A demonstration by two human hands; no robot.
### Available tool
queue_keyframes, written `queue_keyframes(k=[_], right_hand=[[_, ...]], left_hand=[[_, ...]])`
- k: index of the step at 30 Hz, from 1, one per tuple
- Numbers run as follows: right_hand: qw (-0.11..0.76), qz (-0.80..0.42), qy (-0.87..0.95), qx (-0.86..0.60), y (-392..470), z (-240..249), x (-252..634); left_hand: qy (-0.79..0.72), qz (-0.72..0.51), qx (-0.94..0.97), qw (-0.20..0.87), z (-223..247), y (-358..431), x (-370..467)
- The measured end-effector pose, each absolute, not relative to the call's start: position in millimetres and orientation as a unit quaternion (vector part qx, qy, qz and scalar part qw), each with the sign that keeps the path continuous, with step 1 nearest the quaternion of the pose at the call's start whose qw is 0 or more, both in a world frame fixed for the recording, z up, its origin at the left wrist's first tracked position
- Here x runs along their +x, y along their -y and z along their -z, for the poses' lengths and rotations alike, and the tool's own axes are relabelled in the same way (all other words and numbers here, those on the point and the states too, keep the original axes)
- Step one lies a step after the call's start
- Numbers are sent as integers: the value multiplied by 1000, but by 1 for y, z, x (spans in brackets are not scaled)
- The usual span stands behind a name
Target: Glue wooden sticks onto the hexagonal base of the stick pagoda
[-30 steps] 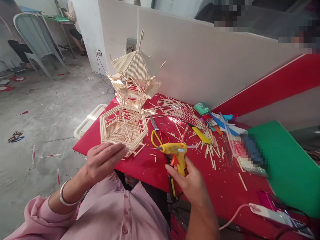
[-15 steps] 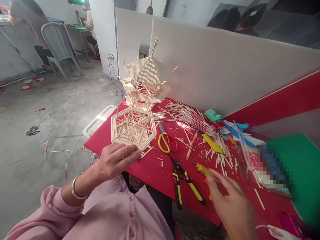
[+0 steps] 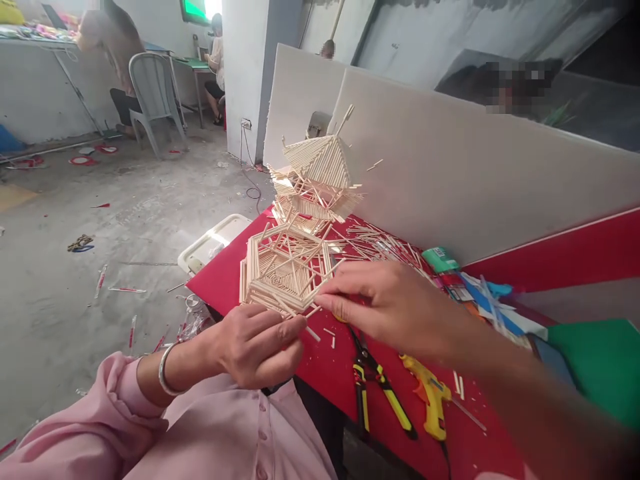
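Note:
A hexagonal frame of thin wooden sticks [image 3: 285, 273] lies at the near left of the red table. My left hand [image 3: 265, 343] is closed on its near edge, fingertips at the lower right. At the right side of the frame, my right hand [image 3: 370, 297] has thumb and fingers together around the frame's right corner; whether a loose stick is between them is too small to tell. Behind the frame stands a stick pagoda [image 3: 320, 173] with a pointed roof. A yellow glue gun [image 3: 427, 397] lies on the table below my right forearm.
Black and yellow pliers [image 3: 373, 380] rest near the front edge of the red table [image 3: 325, 363]. Loose sticks [image 3: 385, 240] are scattered behind my right hand. A green tape roll [image 3: 440, 259] and a white board [image 3: 430, 160] stand farther back. Two people sit or stand at the far left.
My right hand has let go of the glue gun, which now lies on the table, and has moved left to the frame. My left hand's fingers have curled at its near edge. The view has shifted.

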State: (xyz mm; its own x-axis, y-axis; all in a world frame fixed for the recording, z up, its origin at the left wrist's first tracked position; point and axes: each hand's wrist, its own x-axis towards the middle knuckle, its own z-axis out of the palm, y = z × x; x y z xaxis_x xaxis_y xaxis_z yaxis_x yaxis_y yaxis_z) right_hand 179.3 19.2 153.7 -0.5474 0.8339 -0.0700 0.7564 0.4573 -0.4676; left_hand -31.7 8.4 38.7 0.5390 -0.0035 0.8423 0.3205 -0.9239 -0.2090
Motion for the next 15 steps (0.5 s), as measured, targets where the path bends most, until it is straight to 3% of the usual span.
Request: queue_keyframes(k=[3,5,12,15], right_hand=[[-78,-352,826,-434,-46,-175,168],[-133,-415,797,-418,-60,-184,159],[-134,-499,773,-368,-78,-182,142],[-112,-465,784,-395,-82,-180,143]], left_hand=[[86,460,-860,204,-56,-12,-37],[84,452,-859,227,-67,-15,-40],[59,450,-851,266,-81,-19,-47],[118,467,-852,206,-68,-7,-52]])
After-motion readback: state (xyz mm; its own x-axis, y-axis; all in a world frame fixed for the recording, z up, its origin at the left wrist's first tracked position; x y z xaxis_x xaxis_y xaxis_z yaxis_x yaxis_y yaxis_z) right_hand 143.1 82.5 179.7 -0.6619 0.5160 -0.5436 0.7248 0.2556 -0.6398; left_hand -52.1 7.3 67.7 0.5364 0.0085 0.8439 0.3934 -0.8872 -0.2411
